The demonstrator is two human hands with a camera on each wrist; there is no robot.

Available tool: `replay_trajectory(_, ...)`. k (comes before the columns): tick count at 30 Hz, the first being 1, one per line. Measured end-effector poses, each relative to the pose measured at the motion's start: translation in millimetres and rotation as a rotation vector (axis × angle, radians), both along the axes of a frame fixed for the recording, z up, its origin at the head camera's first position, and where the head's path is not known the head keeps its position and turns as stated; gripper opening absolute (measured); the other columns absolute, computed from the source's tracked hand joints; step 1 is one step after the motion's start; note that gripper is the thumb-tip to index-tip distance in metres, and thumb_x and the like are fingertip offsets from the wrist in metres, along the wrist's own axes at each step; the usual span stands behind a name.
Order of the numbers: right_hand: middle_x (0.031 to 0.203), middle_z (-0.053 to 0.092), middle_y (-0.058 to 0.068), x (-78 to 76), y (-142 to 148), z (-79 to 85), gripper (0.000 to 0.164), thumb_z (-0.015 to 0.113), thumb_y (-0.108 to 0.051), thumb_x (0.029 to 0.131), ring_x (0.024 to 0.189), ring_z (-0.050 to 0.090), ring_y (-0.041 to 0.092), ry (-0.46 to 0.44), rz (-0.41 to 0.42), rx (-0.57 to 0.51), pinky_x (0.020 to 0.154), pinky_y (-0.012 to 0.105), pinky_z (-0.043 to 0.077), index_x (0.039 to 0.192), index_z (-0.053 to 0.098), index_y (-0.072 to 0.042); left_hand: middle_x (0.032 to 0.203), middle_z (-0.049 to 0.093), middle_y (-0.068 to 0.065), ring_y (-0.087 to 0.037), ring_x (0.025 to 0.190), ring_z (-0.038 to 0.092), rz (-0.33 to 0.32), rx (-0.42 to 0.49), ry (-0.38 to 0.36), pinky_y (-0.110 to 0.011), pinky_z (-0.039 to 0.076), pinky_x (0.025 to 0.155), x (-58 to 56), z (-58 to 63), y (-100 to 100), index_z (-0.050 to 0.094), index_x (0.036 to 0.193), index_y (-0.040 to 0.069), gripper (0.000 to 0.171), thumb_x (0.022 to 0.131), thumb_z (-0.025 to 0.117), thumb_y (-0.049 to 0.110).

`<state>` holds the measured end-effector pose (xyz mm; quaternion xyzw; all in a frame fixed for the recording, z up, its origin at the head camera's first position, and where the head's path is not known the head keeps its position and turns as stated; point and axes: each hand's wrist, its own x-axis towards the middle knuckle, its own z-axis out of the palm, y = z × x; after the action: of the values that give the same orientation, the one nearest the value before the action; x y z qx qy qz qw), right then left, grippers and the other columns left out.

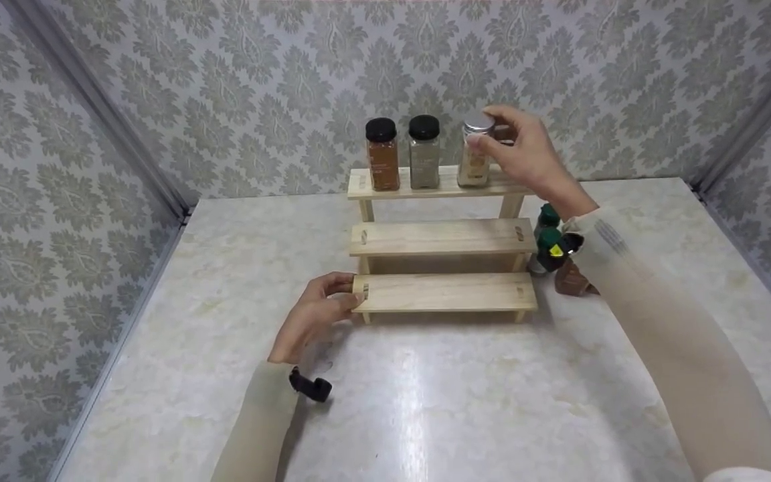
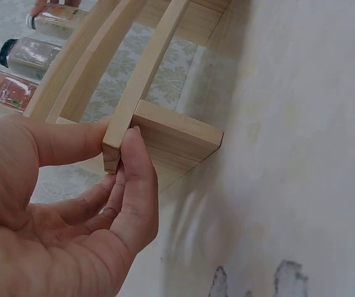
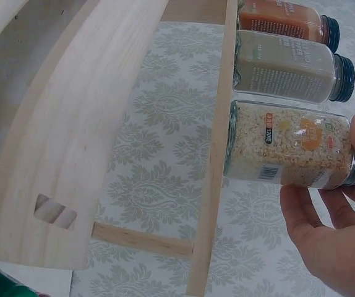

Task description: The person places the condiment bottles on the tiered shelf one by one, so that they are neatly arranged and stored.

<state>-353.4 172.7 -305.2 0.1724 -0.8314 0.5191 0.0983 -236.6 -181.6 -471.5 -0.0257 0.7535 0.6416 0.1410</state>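
Note:
A three-tier wooden spice rack stands on the table. At its top shelf, my right hand grips a glass spice jar near its silver lid; pale, flaky seasoning fills it. The jar is upright, its base at the shelf. To its left stand a jar of grey-green powder and a jar of reddish-brown powder, both with black lids. My left hand pinches the left end of the lowest shelf between thumb and fingers.
Right of the rack, partly hidden by my right forearm, are green-capped bottles and a brown container. A patterned wall rises close behind the rack. The marble-look table spreads around it.

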Motion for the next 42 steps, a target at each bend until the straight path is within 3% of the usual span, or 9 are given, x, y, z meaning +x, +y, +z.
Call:
replay_trajectory(9,0.157,0.054,0.010,9.4,11,7.8,0.068,0.076,-0.040,0.101,0.138,0.057,0.028,-0.079,-0.003,0.011,0.117,0.043,0.048,0.158,0.051,-0.014,0.137,0.059,-0.021,-0.027,0.111,0.067,-0.001,-0.007,-0.011,-0.035,0.062,0.090,-0.8,-1.5,-1,0.057,0.146,0.000,0.047,0.100,0.068,0.005)
replay_trajectory(17,0.152,0.060,0.009,25.5,31,11.5,0.061,0.073,-0.040,0.103,0.137,0.059,0.032,-0.032,-0.014,0.030,0.115,0.048,0.050,0.155,0.055,-0.016,0.137,0.060,-0.019,-0.027,0.108,0.069,0.010,-0.002,-0.025,-0.035,0.063,0.087,0.2,0.6,-4,0.058,0.144,0.001,0.046,0.100,0.070,0.006)
replay_trajectory(23,0.151,0.061,0.011,42.6,59,10.0,0.058,0.071,-0.040,0.104,0.136,0.060,0.029,0.006,-0.045,0.072,0.117,0.043,0.049,0.155,0.056,-0.017,0.135,0.060,-0.020,-0.027,0.109,0.068,-0.002,-0.006,-0.006,-0.034,0.063,0.089,-2.5,0.7,-2,0.057,0.144,-0.001,0.045,0.100,0.069,0.004)
replay_trajectory(30,0.149,0.061,0.011,62.6,97,-3.9,0.057,0.070,-0.040,0.104,0.135,0.060,0.021,0.010,-0.075,0.137,0.110,0.031,0.052,0.154,0.057,-0.015,0.138,0.059,-0.022,-0.027,0.108,0.069,-0.018,0.000,-0.012,-0.037,0.063,0.090,-0.7,-1.0,-2,0.055,0.146,-0.002,0.048,0.101,0.069,0.005)
replay_trajectory(37,0.149,0.061,0.010,74.7,127,-20.8,0.056,0.070,-0.043,0.104,0.130,0.061,0.015,0.000,-0.149,0.190,0.109,0.030,0.050,0.153,0.058,-0.018,0.136,0.060,-0.020,-0.027,0.111,0.067,-0.004,0.026,-0.022,-0.034,0.063,0.091,-1.7,-2.1,-2,0.055,0.145,-0.002,0.047,0.100,0.067,0.002)
replay_trajectory(42,0.147,0.063,0.009,84.8,145,-34.9,0.054,0.070,-0.040,0.104,0.128,0.061,0.011,0.007,-0.178,0.216,0.103,0.018,0.048,0.152,0.059,-0.017,0.137,0.058,-0.023,-0.028,0.112,0.067,-0.026,0.017,-0.004,-0.033,0.062,0.089,-0.7,-1.4,-2,0.054,0.147,-0.003,0.048,0.100,0.064,0.002)
